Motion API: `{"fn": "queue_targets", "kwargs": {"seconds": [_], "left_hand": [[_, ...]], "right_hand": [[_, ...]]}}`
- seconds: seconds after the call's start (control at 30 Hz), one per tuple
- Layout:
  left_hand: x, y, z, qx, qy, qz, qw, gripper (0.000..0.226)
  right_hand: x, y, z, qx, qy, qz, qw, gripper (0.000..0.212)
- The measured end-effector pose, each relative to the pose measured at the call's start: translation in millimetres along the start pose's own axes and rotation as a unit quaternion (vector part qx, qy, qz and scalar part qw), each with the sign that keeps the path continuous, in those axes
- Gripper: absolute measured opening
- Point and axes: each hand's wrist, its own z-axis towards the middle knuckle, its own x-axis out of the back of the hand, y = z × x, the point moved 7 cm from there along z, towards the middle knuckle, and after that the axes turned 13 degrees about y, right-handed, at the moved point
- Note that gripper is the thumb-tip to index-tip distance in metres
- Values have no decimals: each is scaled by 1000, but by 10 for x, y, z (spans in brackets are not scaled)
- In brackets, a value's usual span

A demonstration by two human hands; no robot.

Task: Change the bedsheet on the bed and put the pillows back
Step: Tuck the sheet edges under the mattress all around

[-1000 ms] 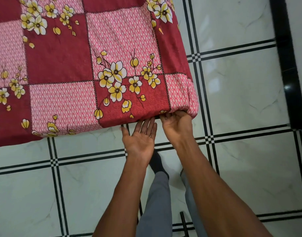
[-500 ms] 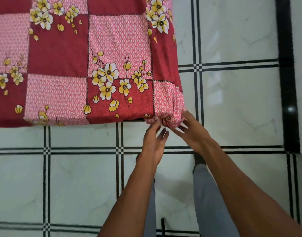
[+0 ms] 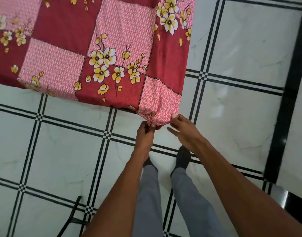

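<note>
Head view: a red and pink patchwork cotton bedsheet printed with yellow-and-white flowers covers the bed, of which only a dark strip shows beneath the sheet's lower edge, and the sheet's near right corner hangs down in a gathered bunch over a white marble-look tiled floor crossed by black double lines. The person stands at that corner in grey trousers and dark socks, arms reaching forward.

The left hand is curled and pinches the bunched fabric at the lowest tip of the corner, thumb and fingertips closed on the cloth. The right hand sits just beside the corner's right flank; its fingers are spread and only loosely bent, the tips touching the fabric without clearly gripping it.

The relation that matters: the gathered corner lies directly ahead of and slightly above both hands, between them, with the bed's edge running away to the left and its side running away up the frame. The left hand already has the cloth and is the nearer one, so tucking the bunch up and under the corner probably falls to it, the right hand smoothing the side. No pillows are in view
</note>
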Motion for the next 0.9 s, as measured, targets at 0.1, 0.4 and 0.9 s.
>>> {"fn": "queue_targets", "kwargs": {"seconds": [0.1, 0.4, 0.9], "left_hand": [[-32, -92, 55, -45, -17, 31, 998, 40], [-316, -383, 236, -35, -54, 101, 993, 36], [-47, 9, -402, 143, -19, -405, 903, 63]], "right_hand": [[-21, 125, 104, -34, -8, 38, 999, 34], [-105, 529, 495, -101, 22, 7, 995, 32], [132, -719, -554, 10, -5, 159, 987, 25]]}}
